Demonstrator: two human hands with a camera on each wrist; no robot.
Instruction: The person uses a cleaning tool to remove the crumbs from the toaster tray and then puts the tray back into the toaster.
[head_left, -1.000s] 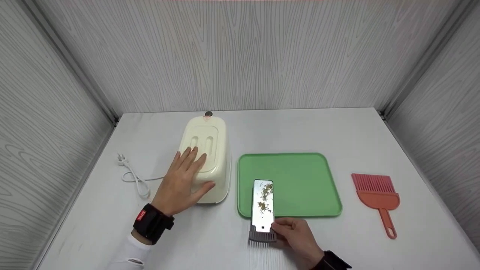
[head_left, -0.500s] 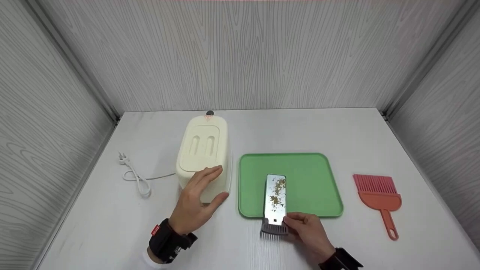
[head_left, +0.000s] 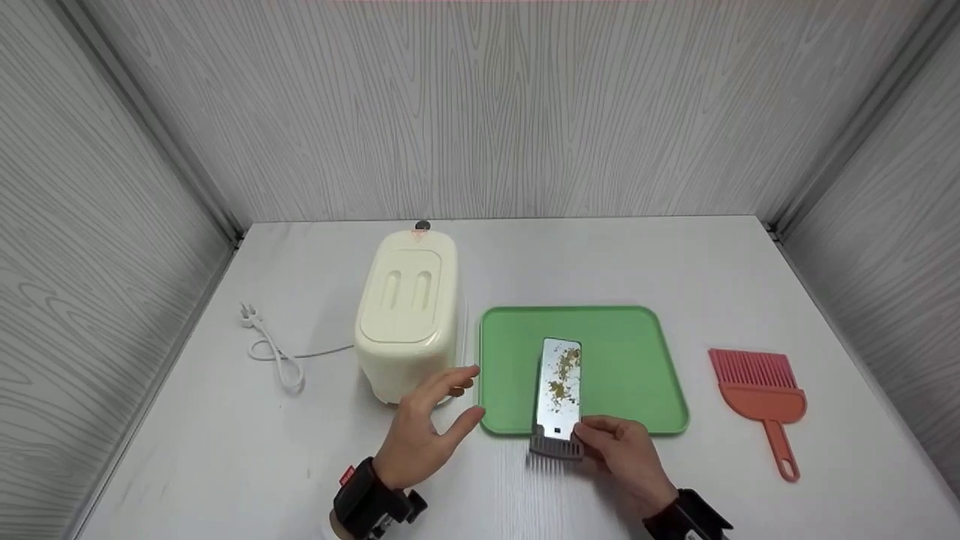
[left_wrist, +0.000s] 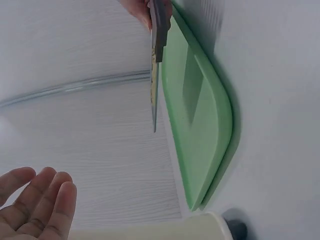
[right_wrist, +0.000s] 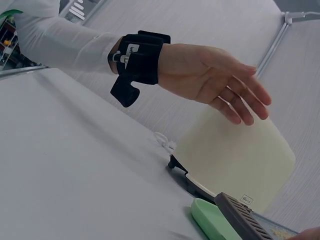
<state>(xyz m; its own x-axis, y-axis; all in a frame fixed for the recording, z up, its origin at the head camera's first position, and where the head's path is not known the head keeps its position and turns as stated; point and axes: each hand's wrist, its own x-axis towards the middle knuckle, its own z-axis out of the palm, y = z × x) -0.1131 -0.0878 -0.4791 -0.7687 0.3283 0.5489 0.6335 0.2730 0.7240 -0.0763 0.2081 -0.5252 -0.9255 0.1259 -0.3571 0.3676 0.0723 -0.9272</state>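
Note:
My right hand (head_left: 626, 457) pinches the grey slatted end of a crumb tray (head_left: 559, 386), thumb on top. Golden-brown crumbs lie scattered on its shiny metal surface. The crumb tray is held above the green tray (head_left: 630, 367), its grey end past the near rim; the left wrist view shows a gap beneath the thin crumb tray (left_wrist: 154, 95). My left hand (head_left: 424, 435) holds nothing, fingers loosely bent and thumb apart, in front of the cream toaster (head_left: 405, 300). In the right wrist view, the left hand (right_wrist: 215, 80) hangs in the air and overlaps the toaster (right_wrist: 235, 150).
An orange-red brush (head_left: 763, 401) with pink bristles lies right of the green tray. The toaster's white cord (head_left: 281, 360) and plug (head_left: 250, 315) lie on the table to its left. Wood-grain panels (head_left: 480, 112) enclose the back and both sides.
My left hand has come off the toaster's top and moved right and nearer. My right hand has carried the crumb tray rightward and slightly farther over the green tray.

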